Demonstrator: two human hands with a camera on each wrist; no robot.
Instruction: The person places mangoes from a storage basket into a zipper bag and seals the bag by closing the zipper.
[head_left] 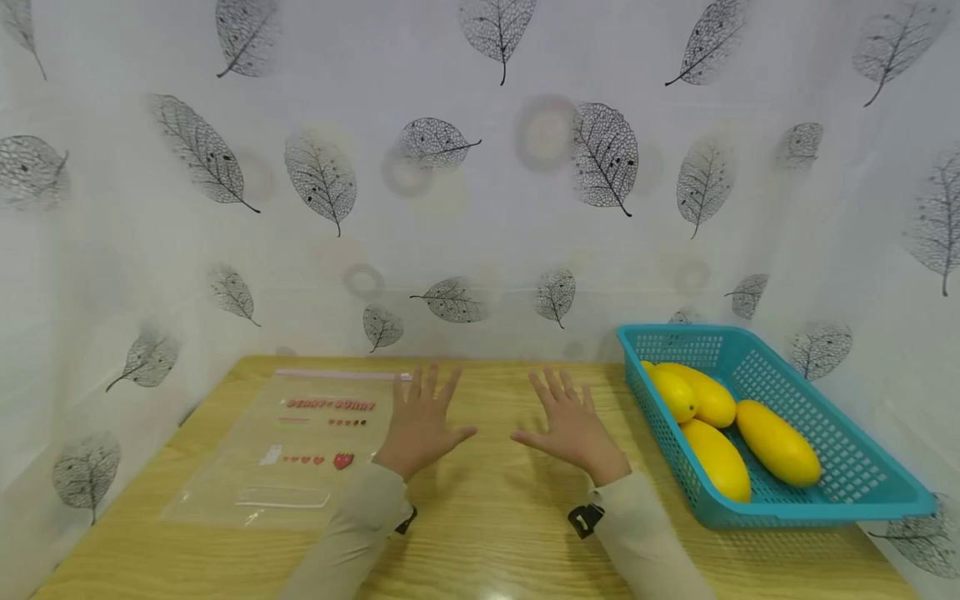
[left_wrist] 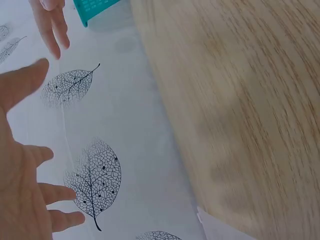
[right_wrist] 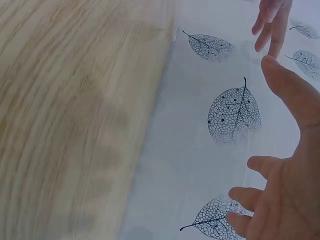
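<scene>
My left hand [head_left: 422,423] is held over the table with its fingers straight and spread, holding nothing. In the head view its fingertips overlap the right edge of a clear zip bag [head_left: 247,475] printed with red lettering, hearts and a strawberry. The bag lies flat, its pink zip strip at the far side. My right hand [head_left: 572,429] mirrors the left, fingers spread and palm down, with nothing in it. To its right stands a blue plastic basket [head_left: 847,425] holding several yellow mangoes [head_left: 777,443] and a lemon-like yellow fruit [head_left: 672,395].
The wooden table [head_left: 480,533] runs back to a white curtain [head_left: 480,225] printed with dark leaves. The basket's right side reaches the table's right edge. Dark straps [head_left: 585,518] sit at both wrists.
</scene>
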